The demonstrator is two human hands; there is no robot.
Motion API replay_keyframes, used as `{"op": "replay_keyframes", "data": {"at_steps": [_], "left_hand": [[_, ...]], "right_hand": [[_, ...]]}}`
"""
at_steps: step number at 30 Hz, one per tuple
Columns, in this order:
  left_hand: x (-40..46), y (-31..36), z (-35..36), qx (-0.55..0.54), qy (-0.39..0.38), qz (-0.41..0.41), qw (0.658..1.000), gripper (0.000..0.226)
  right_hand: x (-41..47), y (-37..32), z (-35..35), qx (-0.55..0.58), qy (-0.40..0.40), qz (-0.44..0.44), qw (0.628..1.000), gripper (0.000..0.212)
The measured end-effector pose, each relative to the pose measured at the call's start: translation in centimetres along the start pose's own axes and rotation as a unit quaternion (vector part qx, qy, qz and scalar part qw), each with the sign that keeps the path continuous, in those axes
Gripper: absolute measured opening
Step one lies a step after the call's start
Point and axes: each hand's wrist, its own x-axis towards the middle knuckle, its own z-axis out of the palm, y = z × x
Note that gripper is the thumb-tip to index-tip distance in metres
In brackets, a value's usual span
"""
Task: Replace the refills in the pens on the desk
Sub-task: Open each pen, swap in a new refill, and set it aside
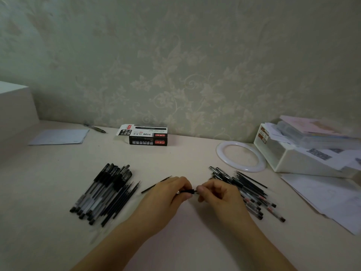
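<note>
Right now your two hands meet low over the pale bench [191, 241], working one black pen [188, 191] between them. Your left hand [168, 196] has its fingers curled round the pen's body, and your right hand [216, 194] pinches the dark end that sticks out towards it; whether that end is a cap, a tip section or the refill itself is too blurred to tell. I judge you are partway through one pen, either taking it apart or closing it up.

Just beyond your left hand a single thin black refill [156, 185] lies loose on the bench.

To your left sits a bundle of black-capped clear pens with loose dark refills [105, 192] alongside. To your right is a looser heap of pens and thin refills [246, 190], some showing red marks. Which pile is finished and which is waiting cannot be read from here, so the share done is uncertain; many pens lie on both sides.

Farther back stand a black and white cardboard refill box [146, 134], a white ring [241, 156], a white plastic drawer unit [289, 153] and a sheet of paper [58, 136].
</note>
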Motion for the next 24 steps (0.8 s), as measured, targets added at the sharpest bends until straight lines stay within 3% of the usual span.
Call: {"op": "replay_keyframes", "data": {"at_steps": [4, 10, 13, 21, 24], "left_hand": [[0.08, 0.18, -0.10, -0.014, -0.020, -0.013, 1.000, 0.015], [-0.10, 0.16, 0.19, 0.000, -0.014, -0.020, 1.000, 0.011], [-0.11, 0.26, 0.19, 0.001, -0.016, -0.015, 1.000, 0.011], [-0.16, 0.13, 0.11, 0.007, -0.004, -0.003, 1.000, 0.009], [-0.20, 0.17, 0.19, 0.003, -0.007, -0.004, 1.000, 0.009]], "right_hand": [[-0.08, -0.46, -0.33, 0.030, -0.012, -0.002, 0.999, 0.010], [-0.16, -0.64, -0.21, -0.006, -0.025, -0.008, 1.000, 0.019], [-0.11, -0.61, -0.06, -0.024, 0.006, -0.006, 1.000, 0.003], [0.02, -0.39, -0.27, -0.014, -0.026, -0.002, 1.000, 0.021], [0.04, -0.43, -0.11, -0.001, -0.001, 0.017, 1.000, 0.015]]}}
